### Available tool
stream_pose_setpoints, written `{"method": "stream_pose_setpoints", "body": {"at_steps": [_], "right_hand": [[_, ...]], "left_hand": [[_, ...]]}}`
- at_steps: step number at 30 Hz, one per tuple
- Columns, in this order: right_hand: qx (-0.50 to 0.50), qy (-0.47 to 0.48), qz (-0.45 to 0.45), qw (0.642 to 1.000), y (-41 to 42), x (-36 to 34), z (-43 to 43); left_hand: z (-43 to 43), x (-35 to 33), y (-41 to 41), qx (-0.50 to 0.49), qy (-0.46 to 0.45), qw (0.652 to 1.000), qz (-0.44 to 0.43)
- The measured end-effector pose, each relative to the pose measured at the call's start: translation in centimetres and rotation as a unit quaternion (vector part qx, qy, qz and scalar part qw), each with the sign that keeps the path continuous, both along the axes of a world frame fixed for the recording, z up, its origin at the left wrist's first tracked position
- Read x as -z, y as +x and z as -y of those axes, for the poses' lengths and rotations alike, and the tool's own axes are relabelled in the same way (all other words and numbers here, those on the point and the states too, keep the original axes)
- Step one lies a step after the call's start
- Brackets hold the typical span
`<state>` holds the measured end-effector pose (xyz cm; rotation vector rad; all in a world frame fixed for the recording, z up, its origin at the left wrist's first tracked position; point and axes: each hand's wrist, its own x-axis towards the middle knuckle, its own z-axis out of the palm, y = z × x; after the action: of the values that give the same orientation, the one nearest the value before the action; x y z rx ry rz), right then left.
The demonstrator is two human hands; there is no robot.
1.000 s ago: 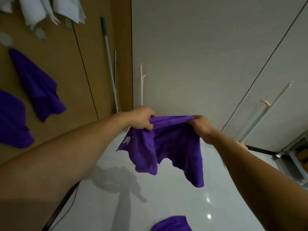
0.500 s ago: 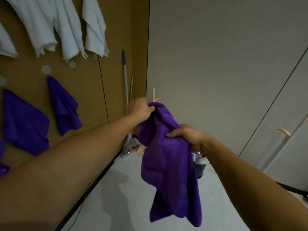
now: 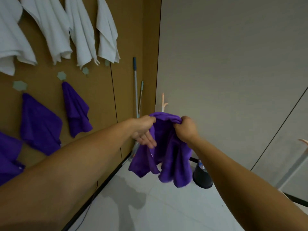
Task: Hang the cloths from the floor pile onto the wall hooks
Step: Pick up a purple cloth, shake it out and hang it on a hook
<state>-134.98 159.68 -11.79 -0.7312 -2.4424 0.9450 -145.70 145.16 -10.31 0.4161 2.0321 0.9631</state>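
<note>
I hold a purple cloth (image 3: 168,155) out in front of me by its top edge. My left hand (image 3: 144,129) pinches the left part of that edge, its lower fingers spread loose. My right hand (image 3: 185,129) is fisted on the right part. The cloth hangs down in folds over the white floor. On the brown wall to the left, purple cloths (image 3: 75,110) hang from pale hexagonal hooks (image 3: 61,75). Several white cloths (image 3: 106,34) hang in a row above them. Bare hooks (image 3: 85,70) show below the white row.
Two mop handles (image 3: 135,87) lean in the corner beside the grey wall (image 3: 233,64). A black bucket (image 3: 201,178) stands on the floor behind the cloth. A pale coat stand (image 3: 164,102) rises past my hands; another (image 3: 303,142) is at the right edge.
My view has tilted up the brown wall, bringing more white cloths in. My right hand moved from the cloth's side up to its top edge, and the cloth now hangs spread between both hands.
</note>
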Motion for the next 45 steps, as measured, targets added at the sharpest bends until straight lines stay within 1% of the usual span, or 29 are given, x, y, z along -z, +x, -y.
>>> {"method": "stream_pose_setpoints", "body": {"at_steps": [1,2,3,4,6,8,9,11,12,14,16,18,19,20,22,24,25,26,27,28,31,33,34,36,38,40,41,42,45], "right_hand": [[-0.008,-0.003,-0.013,1.000,-0.2,-0.1,0.5],[-0.021,-0.011,-0.023,0.999,-0.3,-0.3,1.1],[-0.041,-0.028,-0.027,0.998,-0.3,-0.5,1.7],[-0.071,-0.047,-0.024,0.996,-0.1,-0.7,2.4],[-0.161,-0.049,0.015,0.986,0.1,-1.0,3.3],[-0.246,-0.042,0.039,0.968,0.3,-0.6,3.5],[-0.258,-0.082,0.022,0.962,0.4,-0.4,3.4],[-0.214,-0.188,-0.053,0.957,0.5,-0.1,2.9],[-0.162,-0.204,-0.090,0.961,0.2,0.1,2.3],[-0.047,-0.168,-0.112,0.978,-0.4,0.6,0.7],[0.013,-0.175,-0.076,0.981,-0.7,1.1,-0.8],[0.008,-0.224,-0.005,0.975,-0.6,1.6,-1.2],[-0.003,-0.267,0.026,0.963,-0.4,1.9,-1.1],[-0.014,-0.336,0.054,0.940,-0.2,2.3,-0.8],[-0.053,-0.468,0.115,0.875,0.0,3.1,-0.4],[-0.109,-0.551,0.141,0.816,-0.2,3.6,0.0],[-0.130,-0.569,0.136,0.800,-0.2,3.7,0.1],[-0.136,-0.572,0.127,0.799,-0.4,3.6,0.2],[-0.131,-0.564,0.115,0.807,-0.5,3.5,0.3],[-0.112,-0.542,0.098,0.827,-0.8,3.6,0.3],[0.017,-0.446,0.002,0.895,-1.1,5.0,0.3],[0.091,-0.409,-0.030,0.907,-0.6,6.3,0.2],[0.104,-0.421,-0.020,0.901,-0.3,7.0,0.3],[0.083,-0.479,0.030,0.873,0.3,8.2,0.7],[0.009,-0.537,0.096,0.838,0.3,9.0,1.1],[-0.085,-0.598,0.098,0.791,-0.1,9.0,1.4],[-0.116,-0.608,0.081,0.781,-0.3,8.6,1.6],[-0.131,-0.608,0.059,0.781,-0.6,8.0,1.8],[-0.117,-0.609,0.018,0.784,-1.0,6.5,2.0]], "left_hand": [[0.0,0.3,0.0,0.007,0.054,0.994,0.096],[-0.1,0.6,-0.1,0.008,0.113,0.981,0.155],[-0.2,0.9,-0.1,0.009,0.171,0.967,0.190],[-0.4,1.1,0.0,0.007,0.217,0.955,0.204],[-1.1,1.1,0.4,-0.035,0.272,0.944,0.184],[-1.5,0.9,0.6,-0.108,0.294,0.936,0.161],[-1.7,0.9,0.5,-0.145,0.295,0.934,0.140],[-1.4,0.7,0.3,-0.190,0.318,0.921,0.120],[-1.2,0.6,0.2,-0.205,0.343,0.909,0.122],[-0.6,0.0,0.1,-0.210,0.387,0.889,0.125],[0.0,-0.9,0.1,-0.193,0.413,0.881,0.124],[0.3,-2.0,0.0,-0.192,0.424,0.877,0.120],[0.3,-2.5,-0.1,-0.192,0.428,0.876,0.114],[0.2,-2.9,-0.2,-0.192,0.432,0.874,0.110],[0.2,-3.4,-0.2,-0.188,0.433,0.876,0.102],[0.3,-3.4,-0.1,-0.184,0.426,0.880,0.097],[0.4,-3.2,-0.1,-0.186,0.420,0.883,0.094],[0.5,-3.1,0.0,-0.190,0.414,0.886,0.092],[0.6,-2.9,0.1,-0.196,0.410,0.886,0.092],[0.7,-2.8,0.1,-0.202,0.410,0.884,0.096],[0.9,-2.8,0.3,-0.222,0.421,0.873,0.101],[1.0,-3.0,0.4,-0.226,0.426,0.871,0.098],[0.9,-3.1,0.5,-0.227,0.427,0.870,0.097],[0.8,-3.3,0.7,-0.228,0.431,0.868,0.099],[0.5,-3.5,0.8,-0.231,0.436,0.864,0.104],[0.2,-3.6,1.0,-0.226,0.439,0.864,0.100],[0.2,-3.5,1.0,-0.225,0.440,0.864,0.096],[0.3,-3.4,0.9,-0.225,0.438,0.865,0.093],[0.8,-3.0,0.2,-0.231,0.409,0.881,0.052]]}}
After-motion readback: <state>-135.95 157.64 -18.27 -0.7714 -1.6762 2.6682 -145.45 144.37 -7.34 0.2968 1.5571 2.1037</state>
